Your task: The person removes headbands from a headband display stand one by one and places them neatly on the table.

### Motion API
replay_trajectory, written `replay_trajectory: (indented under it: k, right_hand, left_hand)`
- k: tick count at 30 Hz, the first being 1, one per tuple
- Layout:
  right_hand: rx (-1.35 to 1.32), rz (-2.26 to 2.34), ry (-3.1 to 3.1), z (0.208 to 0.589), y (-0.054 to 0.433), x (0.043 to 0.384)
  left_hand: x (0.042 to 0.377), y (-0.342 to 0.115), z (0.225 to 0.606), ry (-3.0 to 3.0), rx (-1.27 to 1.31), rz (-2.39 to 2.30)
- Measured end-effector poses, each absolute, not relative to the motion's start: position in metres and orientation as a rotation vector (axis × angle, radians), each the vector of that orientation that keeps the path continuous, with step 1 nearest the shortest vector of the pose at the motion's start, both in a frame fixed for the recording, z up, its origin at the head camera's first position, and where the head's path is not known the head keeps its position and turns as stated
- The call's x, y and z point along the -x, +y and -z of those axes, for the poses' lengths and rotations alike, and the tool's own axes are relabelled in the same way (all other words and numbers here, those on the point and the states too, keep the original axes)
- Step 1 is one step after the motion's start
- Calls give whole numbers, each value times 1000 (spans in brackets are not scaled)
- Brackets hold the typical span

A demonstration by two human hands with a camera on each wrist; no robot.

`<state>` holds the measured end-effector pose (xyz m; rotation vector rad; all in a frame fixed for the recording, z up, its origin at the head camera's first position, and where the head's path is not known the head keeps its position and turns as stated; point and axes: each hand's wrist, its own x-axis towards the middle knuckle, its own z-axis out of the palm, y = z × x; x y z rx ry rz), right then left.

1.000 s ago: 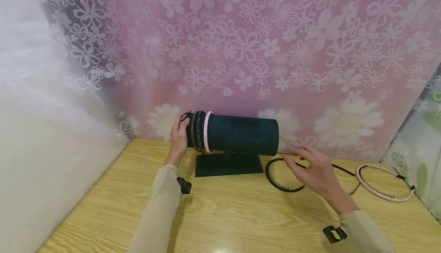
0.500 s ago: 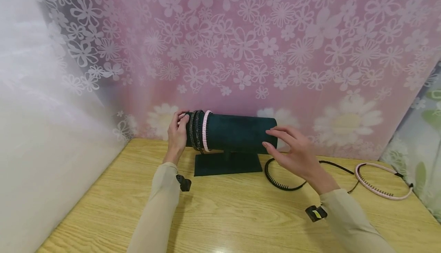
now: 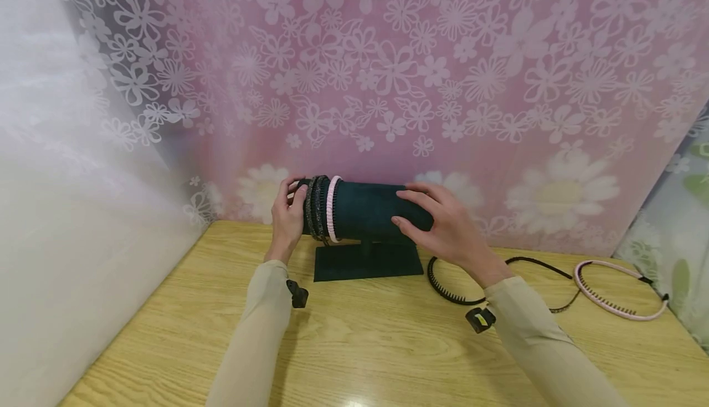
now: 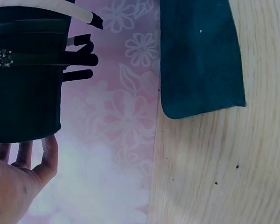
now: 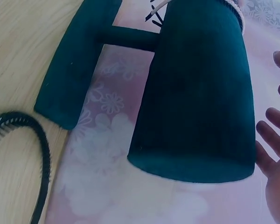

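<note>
A dark green velvet headband stand [image 3: 368, 213] lies crosswise as a padded roll on a flat base [image 3: 368, 262]. Near its left end sit two dark glittery headbands [image 3: 317, 210] and a pink headband [image 3: 330, 210]. My left hand [image 3: 288, 216] holds the left end of the roll, fingers and thumb curled about its edge; the left wrist view shows those fingers [image 4: 49, 158] at the rim. At the other end, my right hand [image 3: 443, 225] is spread in front of the roll. The right wrist view has its fingertips [image 5: 265, 156] close along the roll's side.
On the wooden table [image 3: 354, 339], right of the base, lies a black toothed headband [image 3: 443, 290], partly hidden by my right arm. Another pink headband [image 3: 637, 318] lies farther right. A flowered pink curtain [image 3: 376, 87] hangs right behind the stand.
My right hand has moved left and up, from over the black headband on the table to the right part of the roll. My left hand stays at the left end.
</note>
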<state>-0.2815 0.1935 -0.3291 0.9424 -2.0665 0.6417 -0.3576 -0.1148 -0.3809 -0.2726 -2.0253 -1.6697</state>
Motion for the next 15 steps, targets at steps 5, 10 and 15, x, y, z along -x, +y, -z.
replay_trajectory:
  k: [5,10,15]
  right_hand:
    - [-923,-645,-2157,325,179,288]
    - [-921,-631,-2211,322,164,295]
    - [-904,-613,-2250,320,153,300]
  left_hand:
    - [358,-114,384,-2020,282,1640]
    - [359,-114,386,-2021,287,1639]
    - [359,-114,386,-2030,291,1632]
